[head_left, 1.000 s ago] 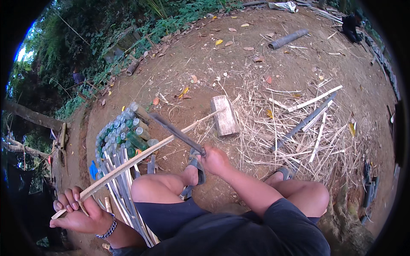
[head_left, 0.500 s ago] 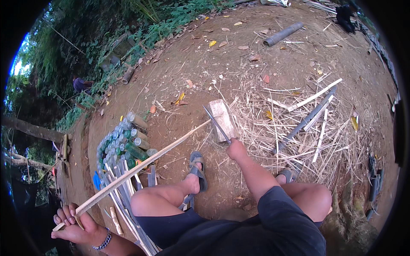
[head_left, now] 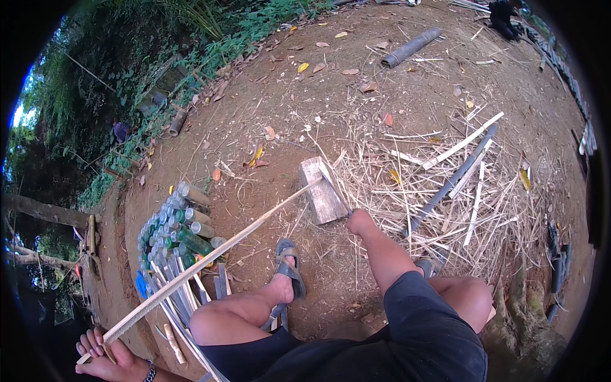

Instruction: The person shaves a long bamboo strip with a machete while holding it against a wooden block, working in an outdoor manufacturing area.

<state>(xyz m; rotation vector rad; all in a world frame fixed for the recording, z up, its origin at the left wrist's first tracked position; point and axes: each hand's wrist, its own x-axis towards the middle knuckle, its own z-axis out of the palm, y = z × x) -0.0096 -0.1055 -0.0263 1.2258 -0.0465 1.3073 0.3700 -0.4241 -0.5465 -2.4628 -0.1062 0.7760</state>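
Note:
My left hand (head_left: 113, 361), at the lower left, is closed round the end of a long, pale bamboo strip (head_left: 213, 256). The strip slants up to the right, and its far end lies over a short wooden block (head_left: 322, 202) on the ground between my feet. My right hand (head_left: 360, 222) grips a long knife, its handle mostly hidden by the fingers. The narrow blade (head_left: 340, 193) points up and left along the right side of the block, close to the strip's tip. Whether the blade touches the strip I cannot tell.
Bamboo shavings (head_left: 388, 191) and a dark pole (head_left: 453, 180) lie to the right. Stacked bottles (head_left: 184, 226) and a bundle of strips (head_left: 184, 305) are at my left. Further off lie a bamboo tube (head_left: 412, 48) and a seated person (head_left: 504, 18).
The strip's far end has moved from the block's left edge onto its top. The knife blade has shifted right across the block. The whole view has swung slightly.

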